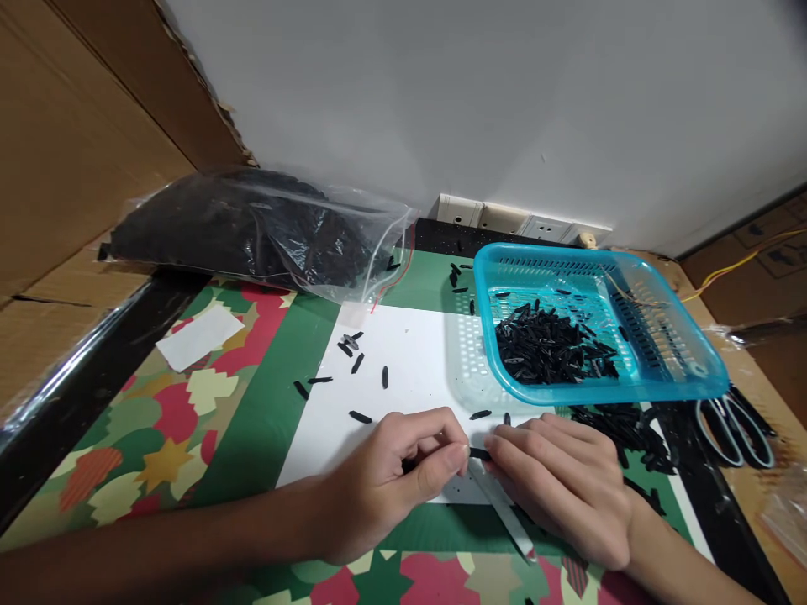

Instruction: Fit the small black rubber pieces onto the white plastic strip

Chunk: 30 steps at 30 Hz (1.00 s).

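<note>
My left hand is closed in a pinch, thumb against forefinger, at the left end of a small black elongated piece. My right hand, fingers together and curled downward, grips the other end of this piece. Below it a flat white strip with a reddish tip slants toward me, partly under the right hand. A white sheet lies under the work. Several similar black pieces are scattered over it. What the right fingertips touch underneath is hidden.
A blue plastic basket holding many black pieces stands at right, beside scissors and a black pile. A clear zip bag of black material lies at back left. Wall sockets and cardboard border the table.
</note>
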Each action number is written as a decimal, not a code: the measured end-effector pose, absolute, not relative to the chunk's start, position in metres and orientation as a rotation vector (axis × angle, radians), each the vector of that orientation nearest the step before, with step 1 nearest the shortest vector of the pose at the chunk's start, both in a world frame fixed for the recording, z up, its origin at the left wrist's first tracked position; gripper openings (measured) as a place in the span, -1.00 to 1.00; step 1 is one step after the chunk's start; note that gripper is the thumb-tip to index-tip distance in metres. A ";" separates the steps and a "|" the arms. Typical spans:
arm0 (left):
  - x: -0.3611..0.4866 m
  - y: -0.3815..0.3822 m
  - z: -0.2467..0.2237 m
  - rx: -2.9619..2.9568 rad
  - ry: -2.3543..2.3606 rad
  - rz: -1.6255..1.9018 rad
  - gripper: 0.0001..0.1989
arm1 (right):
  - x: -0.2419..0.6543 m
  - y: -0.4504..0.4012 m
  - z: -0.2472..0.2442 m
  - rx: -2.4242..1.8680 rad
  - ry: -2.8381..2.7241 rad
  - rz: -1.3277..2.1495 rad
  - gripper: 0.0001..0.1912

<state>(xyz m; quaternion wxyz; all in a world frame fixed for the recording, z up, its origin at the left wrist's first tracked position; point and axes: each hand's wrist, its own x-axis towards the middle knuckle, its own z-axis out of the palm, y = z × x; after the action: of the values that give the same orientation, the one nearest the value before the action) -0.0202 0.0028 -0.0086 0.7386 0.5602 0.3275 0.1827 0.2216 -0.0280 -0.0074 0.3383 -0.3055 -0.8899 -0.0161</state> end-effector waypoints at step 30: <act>-0.019 -0.010 -0.023 1.138 0.730 0.562 -0.42 | 0.192 -0.040 -0.022 -0.586 -2.561 -0.128 -0.55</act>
<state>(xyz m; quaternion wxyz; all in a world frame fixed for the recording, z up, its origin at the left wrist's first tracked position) -0.0185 -0.0099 -0.0228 0.7437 0.5197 0.3332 0.2567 0.1921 -0.0400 -0.0217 0.2527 -0.2155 -0.9421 -0.0470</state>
